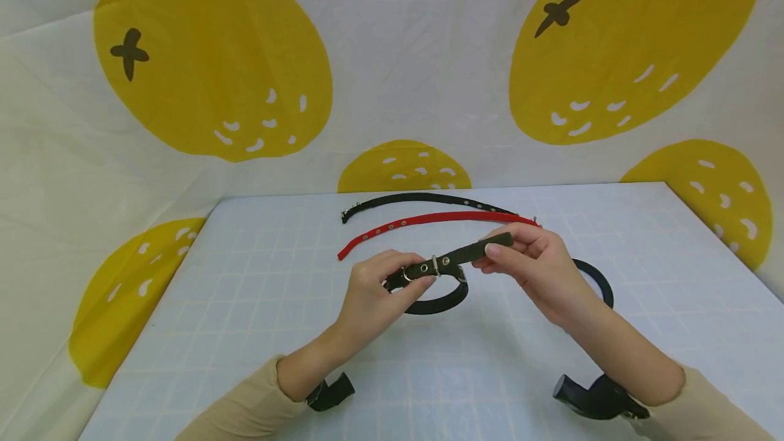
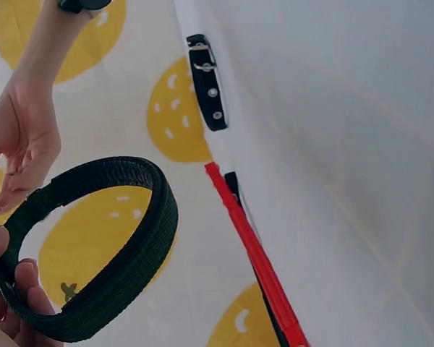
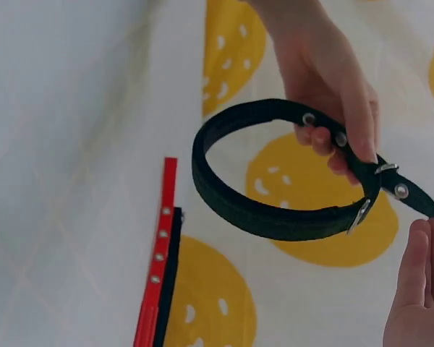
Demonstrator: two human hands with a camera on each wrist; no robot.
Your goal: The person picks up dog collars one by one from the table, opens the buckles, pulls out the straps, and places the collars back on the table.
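Here the left hand (image 1: pixel 373 288) pinches the looped dark collar (image 1: pixel 436 302) at its buckle while the right hand (image 1: pixel 531 264) grips the strap end; buckling seems underway, needing a steady pull next.

A pale gridded table (image 1: pixel 257 305) fills the lower frame — behind it hangs white cloth (image 1: pixel 422 67) with yellow lemon prints.
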